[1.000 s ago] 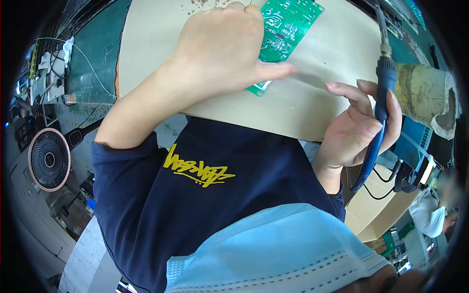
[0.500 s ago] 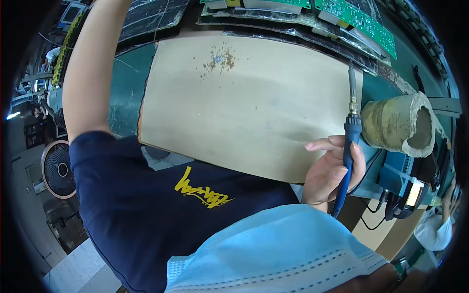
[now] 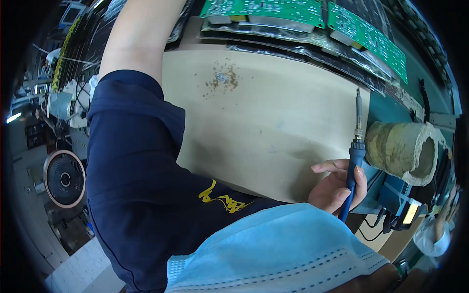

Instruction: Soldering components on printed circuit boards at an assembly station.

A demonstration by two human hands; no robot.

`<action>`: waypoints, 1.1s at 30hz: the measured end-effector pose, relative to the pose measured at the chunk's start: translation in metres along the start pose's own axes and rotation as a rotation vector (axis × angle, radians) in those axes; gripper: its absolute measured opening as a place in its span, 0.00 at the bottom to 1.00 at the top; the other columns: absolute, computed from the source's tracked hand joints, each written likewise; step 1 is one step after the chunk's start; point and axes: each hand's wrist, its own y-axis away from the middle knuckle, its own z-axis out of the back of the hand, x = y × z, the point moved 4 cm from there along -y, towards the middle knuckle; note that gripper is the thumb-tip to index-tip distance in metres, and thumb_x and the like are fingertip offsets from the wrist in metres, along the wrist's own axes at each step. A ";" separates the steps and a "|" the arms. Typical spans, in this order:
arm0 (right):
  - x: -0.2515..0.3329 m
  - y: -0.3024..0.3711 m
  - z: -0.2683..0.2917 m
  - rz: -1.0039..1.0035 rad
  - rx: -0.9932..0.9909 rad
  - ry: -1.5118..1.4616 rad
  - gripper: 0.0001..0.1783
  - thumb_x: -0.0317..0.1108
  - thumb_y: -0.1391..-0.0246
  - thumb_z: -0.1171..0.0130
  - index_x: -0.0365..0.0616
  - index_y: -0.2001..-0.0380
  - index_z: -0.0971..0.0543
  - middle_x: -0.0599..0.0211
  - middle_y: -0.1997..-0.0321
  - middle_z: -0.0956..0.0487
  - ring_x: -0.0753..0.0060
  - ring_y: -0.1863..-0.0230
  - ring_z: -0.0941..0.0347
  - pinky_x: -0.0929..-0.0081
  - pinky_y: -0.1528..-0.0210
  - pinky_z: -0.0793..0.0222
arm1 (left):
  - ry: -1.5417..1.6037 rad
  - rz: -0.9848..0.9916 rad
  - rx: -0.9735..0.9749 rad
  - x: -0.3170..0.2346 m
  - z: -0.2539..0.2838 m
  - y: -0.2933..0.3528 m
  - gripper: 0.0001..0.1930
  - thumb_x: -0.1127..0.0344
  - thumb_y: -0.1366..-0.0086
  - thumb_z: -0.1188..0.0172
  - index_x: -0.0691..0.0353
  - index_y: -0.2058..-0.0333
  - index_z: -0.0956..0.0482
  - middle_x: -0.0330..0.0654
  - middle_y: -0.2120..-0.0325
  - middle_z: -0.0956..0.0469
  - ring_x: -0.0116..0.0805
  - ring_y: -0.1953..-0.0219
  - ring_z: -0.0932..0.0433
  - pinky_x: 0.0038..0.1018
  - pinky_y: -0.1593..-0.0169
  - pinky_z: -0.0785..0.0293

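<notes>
My right hand (image 3: 328,191) is closed round the blue handle of a soldering iron (image 3: 357,151), its metal tip pointing up and away over the right edge of a tan board (image 3: 229,136). The index finger reaches out to the left of the handle. My left arm (image 3: 141,39) stretches far forward past the top of the picture, so the left hand is out of sight. Small brown crumbs (image 3: 222,80) lie scattered on the board's far left part. Green circuit boards (image 3: 264,12) rest on dark, film-wrapped trays (image 3: 293,41) along the far side.
At the right stands a rough, pale cylinder (image 3: 403,151) lying on its side, with a blue box (image 3: 393,190) and black cables behind it. A person in white (image 3: 432,239) sits at the far right. A fan (image 3: 64,178) stands at the left.
My left arm has reached further forward and to the right, its sleeve now over the board's left side. The scene has shifted slightly downward; my right hand still holds the soldering iron.
</notes>
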 end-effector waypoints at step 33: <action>-0.002 0.000 -0.009 0.009 0.033 0.077 0.22 0.37 0.31 0.58 0.32 0.42 0.32 0.52 0.62 0.24 0.63 0.70 0.23 0.65 0.58 0.29 | 0.242 0.397 -0.086 0.117 -0.031 0.424 0.11 0.58 0.30 0.43 0.58 0.55 0.24 0.33 0.62 0.25 0.22 0.55 0.28 0.23 0.49 0.31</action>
